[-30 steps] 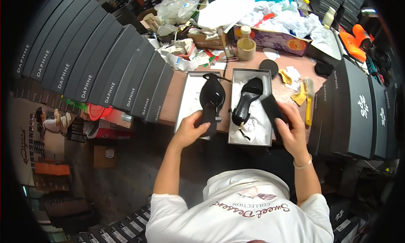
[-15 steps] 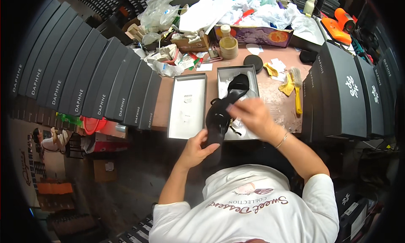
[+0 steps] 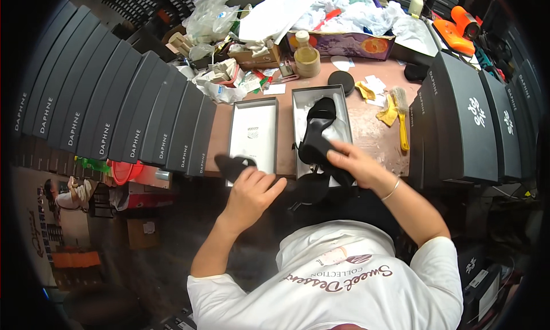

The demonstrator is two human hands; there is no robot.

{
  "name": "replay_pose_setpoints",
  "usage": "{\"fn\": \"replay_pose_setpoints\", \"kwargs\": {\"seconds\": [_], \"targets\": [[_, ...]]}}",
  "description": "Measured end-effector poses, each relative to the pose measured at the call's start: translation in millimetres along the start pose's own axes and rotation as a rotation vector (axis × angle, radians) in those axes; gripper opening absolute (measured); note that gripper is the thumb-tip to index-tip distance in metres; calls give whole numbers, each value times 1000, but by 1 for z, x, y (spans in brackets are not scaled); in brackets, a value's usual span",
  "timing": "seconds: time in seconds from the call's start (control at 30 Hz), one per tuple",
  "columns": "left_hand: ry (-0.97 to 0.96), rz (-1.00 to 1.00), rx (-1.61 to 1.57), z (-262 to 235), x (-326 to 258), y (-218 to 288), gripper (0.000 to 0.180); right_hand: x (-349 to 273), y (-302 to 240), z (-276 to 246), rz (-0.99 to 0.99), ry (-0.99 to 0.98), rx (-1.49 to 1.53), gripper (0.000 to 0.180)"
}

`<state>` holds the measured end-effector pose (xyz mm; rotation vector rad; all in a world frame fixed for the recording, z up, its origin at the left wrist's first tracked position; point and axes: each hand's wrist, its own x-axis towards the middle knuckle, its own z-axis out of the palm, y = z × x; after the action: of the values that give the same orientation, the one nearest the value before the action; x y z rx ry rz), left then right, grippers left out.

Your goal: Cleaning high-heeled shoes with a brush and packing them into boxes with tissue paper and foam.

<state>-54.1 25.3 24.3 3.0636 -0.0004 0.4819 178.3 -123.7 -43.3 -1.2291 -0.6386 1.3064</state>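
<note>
Surface [image 3: 366, 149]: carries the open grey box [image 3: 306, 93], with the white-lined tray [image 3: 252, 125] just left of it.
Black shoe [image 3: 313, 142]: over the box; can't tell if it touches the lining. Likely light, stiff sole, smooth, easily scuffed. I'd hold it by the sole edges, off the straps.
Right hand [image 3: 355, 164]: thumb and fingers closed around the shoe.
Left hand [image 3: 251, 197]: fingers curled on a blurred black piece [image 3: 232, 166], probably shoe.
</note>
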Motion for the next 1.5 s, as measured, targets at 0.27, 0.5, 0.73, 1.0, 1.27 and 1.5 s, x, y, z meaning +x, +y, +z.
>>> {"fn": "replay_pose_setpoints", "kwargs": {"seconds": [0.27,0.5,0.73,1.0,1.27,1.5], "targets": [[539,-220,97,22,-6,-13,32,-30,4,72,-61,-224,187,68],[241,-639,-1502,77,3,6,57,-40,3,47,-300,-113,-510,70],[15,-818,-1955,105,-12,19,44,-51,-2,37,-301,-252,-693,67],[340,-723,-2321,129,1,35,71,-68,-31,41,-411,-340,-749,69],[424,-930,-2594,106,11,56,55,-75,-7,57,-409,-26,-881,44],[792,-1142,-2216,86,17,79,72,-18,21,73,-956,186,-1072,37]]}}
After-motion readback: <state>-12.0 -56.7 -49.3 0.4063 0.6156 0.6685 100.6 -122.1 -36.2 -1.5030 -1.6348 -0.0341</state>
